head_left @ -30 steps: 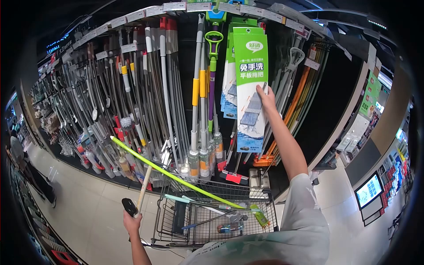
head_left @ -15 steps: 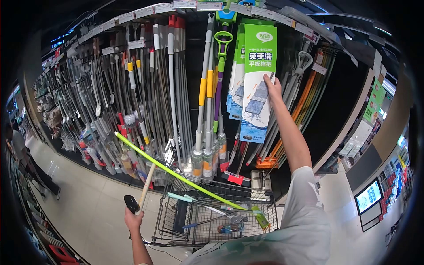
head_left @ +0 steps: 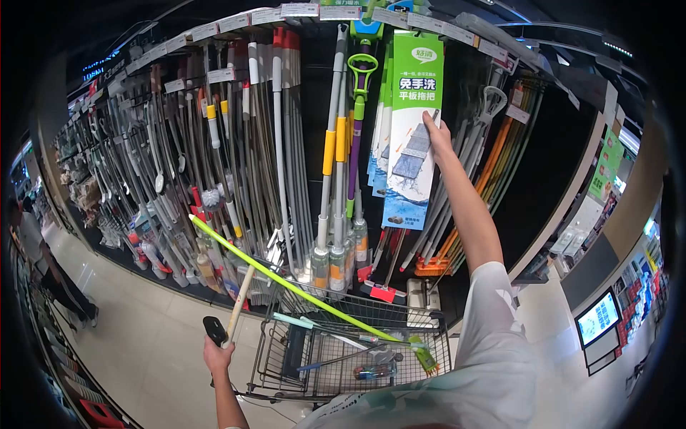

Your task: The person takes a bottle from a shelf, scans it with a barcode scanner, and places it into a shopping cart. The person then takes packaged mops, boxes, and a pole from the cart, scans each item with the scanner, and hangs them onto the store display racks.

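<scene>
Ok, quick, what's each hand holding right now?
Left hand: closed, holding a wooden stick and a black object.
Right hand: closed on the edge of the green-and-white package.

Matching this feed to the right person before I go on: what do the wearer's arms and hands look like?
The left hand and right hand show no gloves, and the forearms are bare. The right sleeve is short, loose and pale with greyish patches, part of a pale shirt with dark lettering.

Shop: price tags (head_left: 299,9) above hanging long-handled tools (head_left: 281,143), wire shopping cart (head_left: 291,350), lit screen (head_left: 597,319).
</scene>
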`<state>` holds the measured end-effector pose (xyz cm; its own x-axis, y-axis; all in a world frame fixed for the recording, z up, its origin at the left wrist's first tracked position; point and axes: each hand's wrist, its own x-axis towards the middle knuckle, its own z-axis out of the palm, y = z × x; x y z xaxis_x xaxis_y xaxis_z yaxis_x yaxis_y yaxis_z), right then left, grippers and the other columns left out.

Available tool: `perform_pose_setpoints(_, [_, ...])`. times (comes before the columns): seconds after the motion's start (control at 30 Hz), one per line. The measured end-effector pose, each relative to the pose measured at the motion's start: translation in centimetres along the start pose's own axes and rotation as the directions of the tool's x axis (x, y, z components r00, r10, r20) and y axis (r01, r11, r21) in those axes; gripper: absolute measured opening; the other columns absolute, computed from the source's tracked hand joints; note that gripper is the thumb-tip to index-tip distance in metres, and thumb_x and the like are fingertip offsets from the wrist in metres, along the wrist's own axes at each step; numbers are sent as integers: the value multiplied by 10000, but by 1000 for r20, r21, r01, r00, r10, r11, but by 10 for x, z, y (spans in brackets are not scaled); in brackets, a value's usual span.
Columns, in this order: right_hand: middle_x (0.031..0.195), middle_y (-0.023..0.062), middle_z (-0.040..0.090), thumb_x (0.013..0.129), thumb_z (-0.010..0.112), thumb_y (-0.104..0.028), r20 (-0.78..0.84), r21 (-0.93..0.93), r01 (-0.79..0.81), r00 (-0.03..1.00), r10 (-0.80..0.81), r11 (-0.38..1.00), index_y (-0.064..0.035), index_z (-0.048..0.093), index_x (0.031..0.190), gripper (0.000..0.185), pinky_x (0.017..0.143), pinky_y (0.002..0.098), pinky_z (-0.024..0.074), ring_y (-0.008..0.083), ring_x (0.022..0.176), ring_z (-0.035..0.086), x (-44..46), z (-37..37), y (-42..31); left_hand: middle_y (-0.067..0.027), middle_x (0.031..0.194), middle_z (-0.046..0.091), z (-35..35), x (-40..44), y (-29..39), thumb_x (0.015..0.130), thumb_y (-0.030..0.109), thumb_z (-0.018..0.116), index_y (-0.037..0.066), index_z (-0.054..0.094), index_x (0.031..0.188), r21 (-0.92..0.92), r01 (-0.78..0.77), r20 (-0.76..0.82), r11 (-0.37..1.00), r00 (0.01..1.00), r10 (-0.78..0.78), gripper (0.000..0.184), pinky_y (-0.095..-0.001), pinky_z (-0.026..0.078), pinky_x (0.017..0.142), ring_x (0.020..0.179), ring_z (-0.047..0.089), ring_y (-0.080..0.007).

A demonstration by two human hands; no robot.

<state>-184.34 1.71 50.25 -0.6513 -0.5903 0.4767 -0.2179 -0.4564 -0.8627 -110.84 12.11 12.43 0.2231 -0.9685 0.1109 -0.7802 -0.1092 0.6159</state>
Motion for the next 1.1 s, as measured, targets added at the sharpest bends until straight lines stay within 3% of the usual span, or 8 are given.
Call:
perform_pose_setpoints(0.27, [1169, 162, 645, 840, 733, -457, 5, -43, 32, 999, -32, 999, 62, 567, 1243, 678, 904, 315, 473, 219, 1048, 622, 12, 14, 35, -155, 977, 677, 0, 3, 4, 596, 268, 842, 60, 533, 1054, -17, -38, 0, 999, 999, 38, 590, -464, 506, 813, 926, 652, -370])
perform_pose_setpoints(0.53, [1258, 307, 564, 840, 627, -577, -166, -463, -55, 986, -26, 884, 66, 572, 1240, 759, 994, 412, 437, 398, 1180, 560, 13, 9, 48, -168, 993, 680, 2, 6, 0, 600, 268, 849, 55, 533, 1080, 4, -20, 17, 1000, 1000, 19, 613, -466, 503, 818, 941, 649, -380])
perform_pose_setpoints(0.63, [1246, 299, 553, 849, 630, -545, -201, -588, 34, 962, -187, 808, 65, 557, 1239, 728, 969, 418, 450, 396, 1151, 563, -2, -11, 87, -179, 1000, 677, 3, 7, -4, 607, 272, 847, 52, 534, 1085, 9, -14, 23, 1000, 1000, 14, 611, -476, 498, 823, 953, 642, -392])
perform_pose_setpoints(0.77, [1024, 172, 577, 804, 698, -206, 59, -644, 270, 950, -305, 716, -19, 551, 1103, 382, 810, 397, 481, 290, 918, 593, -124, -54, 144, -189, 1005, 672, 4, 11, -5, 621, 279, 838, 48, 537, 1088, -22, -52, 32, 998, 998, 53, 602, -484, 492, 820, 954, 632, -410])
perform_pose_setpoints(0.83, [837, 65, 580, 872, 638, -167, 205, -614, 218, 972, -114, 758, -32, 555, 1053, 241, 723, 323, 480, 177, 778, 560, -218, -92, 196, -189, 1005, 671, 4, 12, -8, 628, 280, 832, 47, 538, 1089, -22, -61, 36, 998, 997, 62, 595, -485, 490, 818, 952, 630, -414])
perform_pose_setpoints(0.9, [849, 68, 622, 900, 605, -177, 253, -486, -131, 925, 283, 864, -32, 595, 987, 170, 736, 340, 495, 164, 804, 597, -326, -162, 293, -188, 1004, 671, 5, 15, -8, 633, 279, 828, 47, 538, 1087, -4, -56, 35, 998, 998, 56, 586, -485, 489, 816, 949, 629, -415])
perform_pose_setpoints(0.97, [776, 183, 671, 928, 535, -317, 95, -757, -274, 852, 514, 594, 7, 662, 936, 348, 706, 400, 506, 249, 752, 659, -454, -209, 303, -186, 1012, 675, 10, 20, -16, 640, 278, 826, 47, 543, 1106, -38, -82, 44, 996, 996, 83, 592, -474, 493, 820, 962, 634, -405])
perform_pose_setpoints(1.1, [820, 201, 690, 909, 548, -377, 198, -952, -70, 601, 775, 298, -42, 695, 878, 368, 730, 445, 522, 354, 830, 682, -631, -300, 272, -167, 1010, 692, 12, 22, -13, 652, 290, 829, 55, 557, 1130, -27, -80, 56, 996, 995, 82, 599, -450, 504, 826, 955, 654, -384])
